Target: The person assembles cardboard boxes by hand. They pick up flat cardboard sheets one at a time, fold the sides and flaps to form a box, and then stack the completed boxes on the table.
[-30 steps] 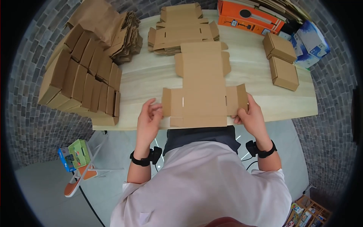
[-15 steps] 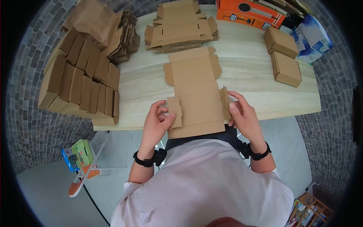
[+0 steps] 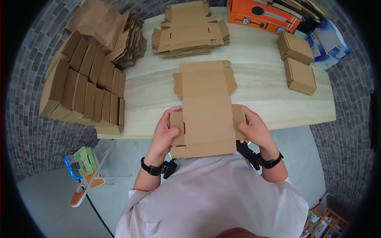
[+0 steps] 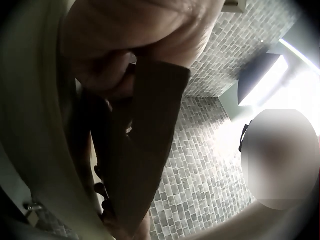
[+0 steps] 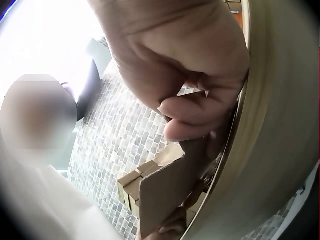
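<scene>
A flat brown cardboard box blank (image 3: 208, 123) reaches over the table's front edge toward the person's body. My left hand (image 3: 160, 133) grips its left side flap (image 3: 177, 133), thumb on top and fingers mostly hidden beneath. On the other side my right hand (image 3: 257, 127) pinches the right side flap (image 3: 239, 117), again with the thumb above. Both flaps spread outward, and a dark slot shows along the left fold. In the left wrist view the cardboard (image 4: 155, 115) appears dark, edge toward the camera. The right wrist view shows curled fingers (image 5: 187, 120) at the cardboard's edge (image 5: 162, 185).
A stack of flat box blanks (image 3: 190, 33) lies at the back of the table (image 3: 152, 79). Folded boxes (image 3: 83, 85) are piled at the left beside a brown paper bag (image 3: 95, 23). Two closed boxes (image 3: 300, 75) sit at the right, near an orange carton (image 3: 262, 18).
The blank has come nearer the body, over the table's edge. Its side flaps stood folded up half a second ago and now spread outward. The left hand, beside the blank at first, now grips its flap.
</scene>
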### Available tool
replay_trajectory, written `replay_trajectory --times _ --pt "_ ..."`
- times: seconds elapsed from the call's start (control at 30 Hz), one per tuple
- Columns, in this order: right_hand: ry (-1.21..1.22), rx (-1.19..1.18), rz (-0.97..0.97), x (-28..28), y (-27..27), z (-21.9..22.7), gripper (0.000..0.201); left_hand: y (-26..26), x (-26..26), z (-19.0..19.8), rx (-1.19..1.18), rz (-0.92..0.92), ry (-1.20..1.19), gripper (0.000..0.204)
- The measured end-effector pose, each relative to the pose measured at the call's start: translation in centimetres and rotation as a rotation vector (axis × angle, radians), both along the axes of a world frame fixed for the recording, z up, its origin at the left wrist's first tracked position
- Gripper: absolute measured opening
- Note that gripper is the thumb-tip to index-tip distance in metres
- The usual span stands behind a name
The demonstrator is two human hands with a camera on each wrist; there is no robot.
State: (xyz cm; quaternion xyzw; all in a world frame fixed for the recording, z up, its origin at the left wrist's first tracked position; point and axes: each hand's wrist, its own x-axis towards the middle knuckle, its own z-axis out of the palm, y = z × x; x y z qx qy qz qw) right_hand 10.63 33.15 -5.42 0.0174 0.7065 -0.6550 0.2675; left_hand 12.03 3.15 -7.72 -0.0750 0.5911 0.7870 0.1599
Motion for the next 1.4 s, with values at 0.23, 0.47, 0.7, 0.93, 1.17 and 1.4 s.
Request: replay_trajectory --times 0.23,0.47,0.7,0.93,1.17,1.4 --pt "-0.036 -0.221 -0.019 -0.1 -0.1 -0.6 0.063 0.4 -0.6 0.5 0.147 -0.027 -0.051 0.073" --pt "0.034 -0.086 -0.042 0.1 -1.2 0.5 0.067 0.7 -0.5 0.8 -0.066 -0.003 0.039 0.065" --pt "0.032 -0.038 -0.071 -0.2 -1.4 0.0 0.064 0.7 -0.6 0.5 -0.101 0.034 0.038 0.062" --pt "0.016 -0.098 -0.063 -0.5 -0.8 -0.1 0.067 0.4 -0.6 0.7 -0.013 0.044 0.08 0.064" --pt "0.129 0.014 -0.269 0.0 -0.5 0.0 0.071 -1.8 1.6 0.3 -0.435 -0.074 0.452 0.068" --pt "0.292 0.173 -0.28 0.3 -0.5 -0.8 0.071 -1.3 4.1 1.6 -0.81 -0.149 0.6 0.082"
